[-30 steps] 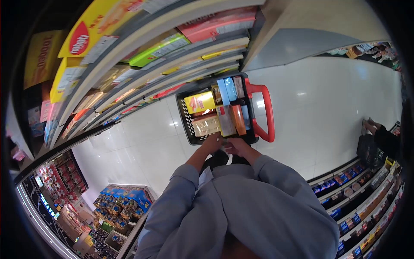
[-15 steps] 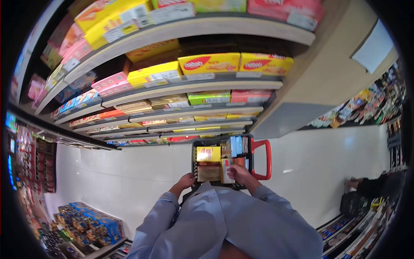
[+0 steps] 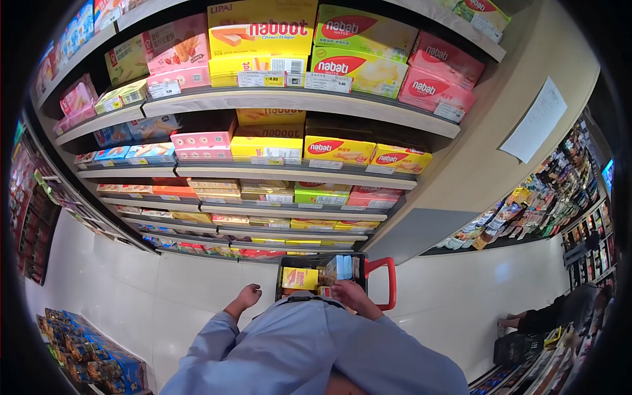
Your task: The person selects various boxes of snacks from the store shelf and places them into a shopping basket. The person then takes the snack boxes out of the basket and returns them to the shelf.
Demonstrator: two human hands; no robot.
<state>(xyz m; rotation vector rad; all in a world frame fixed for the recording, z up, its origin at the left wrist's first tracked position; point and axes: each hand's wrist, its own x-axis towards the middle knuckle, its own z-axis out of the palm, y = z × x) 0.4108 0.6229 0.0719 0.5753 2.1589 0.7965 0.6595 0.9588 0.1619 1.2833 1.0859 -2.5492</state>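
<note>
My left hand (image 3: pixel 248 297) is in the air left of the shopping basket (image 3: pixel 279 271), fingers loosely curled and slightly apart, with nothing visible in it. My right hand (image 3: pixel 347 293) is over the basket's right half, fingers bent inward against the packages. What its fingers hold, if anything, is hidden. Inside the basket, a yellow wafer box (image 3: pixel 299 278) lies at the left. Light-blue boxes (image 3: pixel 339 266) stand at the back right, just beyond my right hand. My shirt hides the basket's near part. Its red handle (image 3: pixel 393 283) sticks out to the right.
Ahead rises a shelf unit (image 3: pixel 296 99) with several rows of wafer boxes, including yellow ones (image 3: pixel 260 52) at the top. A beige end panel (image 3: pixel 487 118) bears a paper sheet (image 3: pixel 536 122). Blue display cartons (image 3: pixel 92 352) stand lower left. Another person (image 3: pixel 553 313) is at right beside a dark basket (image 3: pixel 510 349).
My left hand has come off the basket's left edge and moved outward. My right hand stays over the basket. The view has tilted up, showing more of the upper shelves.
</note>
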